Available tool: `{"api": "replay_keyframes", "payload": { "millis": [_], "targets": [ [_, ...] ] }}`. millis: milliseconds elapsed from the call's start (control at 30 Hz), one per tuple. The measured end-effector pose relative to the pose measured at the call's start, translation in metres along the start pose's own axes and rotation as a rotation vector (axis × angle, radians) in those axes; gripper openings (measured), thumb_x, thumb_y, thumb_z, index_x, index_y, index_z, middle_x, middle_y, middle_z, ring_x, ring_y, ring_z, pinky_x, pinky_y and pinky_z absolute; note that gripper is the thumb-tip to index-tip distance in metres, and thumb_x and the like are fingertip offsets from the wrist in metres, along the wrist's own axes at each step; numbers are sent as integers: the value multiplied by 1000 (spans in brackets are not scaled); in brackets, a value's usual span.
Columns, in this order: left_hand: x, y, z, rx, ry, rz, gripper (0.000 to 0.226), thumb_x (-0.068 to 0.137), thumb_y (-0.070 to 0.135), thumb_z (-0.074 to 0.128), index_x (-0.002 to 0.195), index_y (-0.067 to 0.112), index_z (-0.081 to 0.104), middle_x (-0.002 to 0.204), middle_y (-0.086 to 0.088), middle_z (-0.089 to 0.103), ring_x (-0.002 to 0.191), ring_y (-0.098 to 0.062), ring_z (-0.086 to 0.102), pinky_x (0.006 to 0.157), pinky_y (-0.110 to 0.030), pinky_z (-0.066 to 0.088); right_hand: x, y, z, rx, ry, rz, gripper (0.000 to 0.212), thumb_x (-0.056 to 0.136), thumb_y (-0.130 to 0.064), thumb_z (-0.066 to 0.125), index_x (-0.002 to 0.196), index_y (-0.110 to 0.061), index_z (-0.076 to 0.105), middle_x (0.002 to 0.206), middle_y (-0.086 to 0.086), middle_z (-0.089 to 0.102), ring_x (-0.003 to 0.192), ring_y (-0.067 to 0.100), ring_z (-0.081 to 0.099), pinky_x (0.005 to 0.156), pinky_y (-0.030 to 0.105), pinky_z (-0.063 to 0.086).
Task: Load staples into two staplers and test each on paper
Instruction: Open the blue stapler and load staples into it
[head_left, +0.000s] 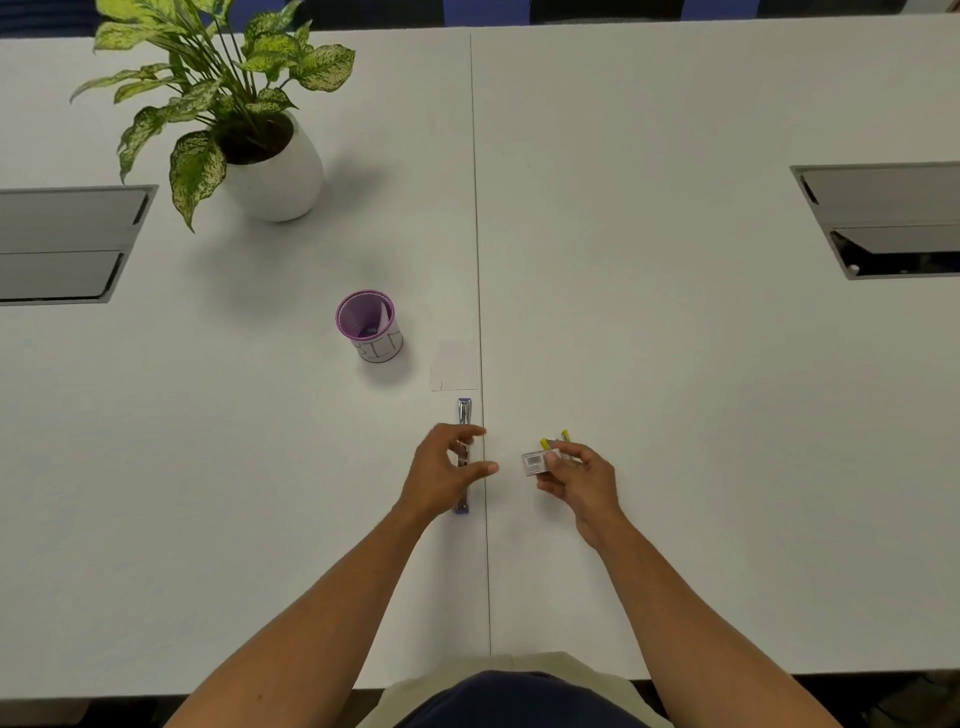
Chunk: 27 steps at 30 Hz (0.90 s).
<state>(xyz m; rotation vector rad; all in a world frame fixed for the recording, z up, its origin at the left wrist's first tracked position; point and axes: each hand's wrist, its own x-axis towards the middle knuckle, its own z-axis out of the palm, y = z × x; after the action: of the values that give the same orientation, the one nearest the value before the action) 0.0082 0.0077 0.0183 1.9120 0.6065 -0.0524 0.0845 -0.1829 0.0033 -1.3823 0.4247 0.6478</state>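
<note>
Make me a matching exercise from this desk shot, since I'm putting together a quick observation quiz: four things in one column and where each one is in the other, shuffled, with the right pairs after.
Things
1. blue stapler
2. staple box
3. purple mesh cup
4. potted plant

Places
A. far left of the table, beside a grey hatch
B. pinched in the right hand
C. lying opened flat along the table seam, under the left hand
D. standing upright left of the paper slip

Pairs: 1-C, 2-B, 3-D, 4-A
</note>
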Motion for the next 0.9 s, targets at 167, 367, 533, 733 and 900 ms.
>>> {"api": "replay_keyframes", "payload": {
  "millis": [167,367,533,733,900],
  "targets": [
    [12,-15,-7,263,1,-19,71,69,21,85,132,22,53,127,-3,52,117,-24,48,101,-39,42,27,-6,-21,-116,298,-65,16,86,-6,71,100,-11,65,82,12,70,55,15,62,56,27,52],
    [22,-19,3,271,48,-219,84,72,40,80,141,16,39,132,-8,49,124,-27,45,102,-46,43,68,-31,-30,-214,496,-137,15,82,-14,76,90,-16,64,79,5,70,53,11,63,53,19,50],
    [28,-12,21,318,114,-303,82,76,45,75,139,10,35,134,-10,46,122,-27,48,96,-40,45,95,-41,-28,-285,544,-145,14,83,-12,75,88,-14,62,85,8,72,57,17,66,59,26,51],
    [35,-11,31,382,109,-361,59,80,36,72,125,8,44,116,-11,52,101,-27,56,79,-36,47,119,-46,-32,-313,585,-120,12,83,-4,73,89,-10,63,92,16,72,72,29,71,78,40,60],
    [39,-13,37,410,110,-374,37,82,34,68,103,10,49,97,-7,53,83,-26,56,69,-35,49,133,-49,-38,-455,561,-109,11,85,-9,73,89,-12,62,93,16,72,91,33,69,84,44,57]
  ]
}}
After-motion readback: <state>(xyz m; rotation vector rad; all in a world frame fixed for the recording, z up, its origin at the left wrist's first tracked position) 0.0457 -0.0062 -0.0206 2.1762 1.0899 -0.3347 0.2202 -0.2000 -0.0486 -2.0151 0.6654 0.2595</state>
